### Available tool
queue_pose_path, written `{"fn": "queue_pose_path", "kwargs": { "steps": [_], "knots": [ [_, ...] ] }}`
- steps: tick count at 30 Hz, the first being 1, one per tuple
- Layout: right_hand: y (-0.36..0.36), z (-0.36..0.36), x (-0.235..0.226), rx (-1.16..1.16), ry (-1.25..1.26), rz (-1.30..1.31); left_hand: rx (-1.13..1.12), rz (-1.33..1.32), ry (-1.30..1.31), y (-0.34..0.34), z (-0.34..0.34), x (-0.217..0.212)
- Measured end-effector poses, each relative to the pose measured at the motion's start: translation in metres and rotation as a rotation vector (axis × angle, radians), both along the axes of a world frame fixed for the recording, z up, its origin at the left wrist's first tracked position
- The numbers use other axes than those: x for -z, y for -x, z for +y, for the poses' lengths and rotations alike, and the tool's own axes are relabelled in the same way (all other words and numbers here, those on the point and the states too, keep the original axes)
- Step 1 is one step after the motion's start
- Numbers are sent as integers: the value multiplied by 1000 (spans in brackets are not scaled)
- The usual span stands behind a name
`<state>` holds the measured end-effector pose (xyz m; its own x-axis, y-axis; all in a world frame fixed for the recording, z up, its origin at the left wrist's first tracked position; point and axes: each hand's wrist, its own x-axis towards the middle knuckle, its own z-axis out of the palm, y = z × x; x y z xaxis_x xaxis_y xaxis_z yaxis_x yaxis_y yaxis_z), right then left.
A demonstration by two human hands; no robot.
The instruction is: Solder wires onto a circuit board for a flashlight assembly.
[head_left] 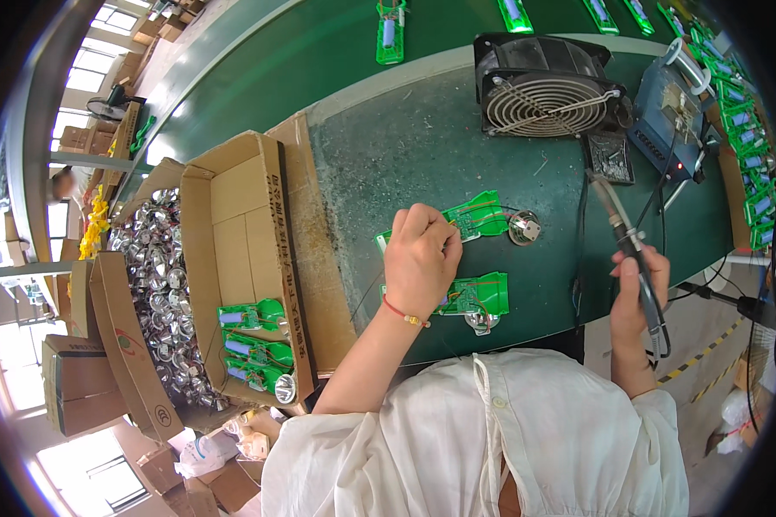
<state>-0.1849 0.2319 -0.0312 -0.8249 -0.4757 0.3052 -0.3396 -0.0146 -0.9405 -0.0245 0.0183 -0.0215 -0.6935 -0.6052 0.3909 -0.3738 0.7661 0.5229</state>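
Observation:
My left hand (421, 263) is closed, its fingertips pinched together over the left part of a green plastic housing (487, 213) with a circuit board and red wires. Whatever the fingers pinch is hidden by the hand. Joined to this housing by wires, a round silver lamp cup (524, 227) lies at its right end. Nearer to me, a second green housing (483, 295) lies partly behind my left wrist, with another silver lamp cup (482, 321) at its lower edge. My right hand (642, 284) grips a soldering iron (636, 250), its tip pointing up and away toward a small black tray.
At the back stands a black fan (547, 90) with a wire guard. The blue soldering station (664, 129) and black tray (610, 159) are right of it. Cardboard boxes on the left hold silver lamp cups (159, 293) and green housings (254, 349). More housings (390, 34) line the back and right.

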Motion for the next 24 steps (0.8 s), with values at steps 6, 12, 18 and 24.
{"fn": "queue_pose_path", "kwargs": {
  "steps": [6, 12, 18, 24],
  "knots": [
    [-27, -28, -10, -262, 55, -146, 32, 115, 56, -13, 7, -19],
    [-28, -26, -7, -374, 50, -205, -213, -172, 38, -103, 13, -17],
    [-33, -35, -12, -444, 61, -219, -64, 72, 176, -64, -2, -30],
    [-26, -35, -8, -458, -21, -165, 42, 62, -1, -16, -18, -18]
  ]
}}
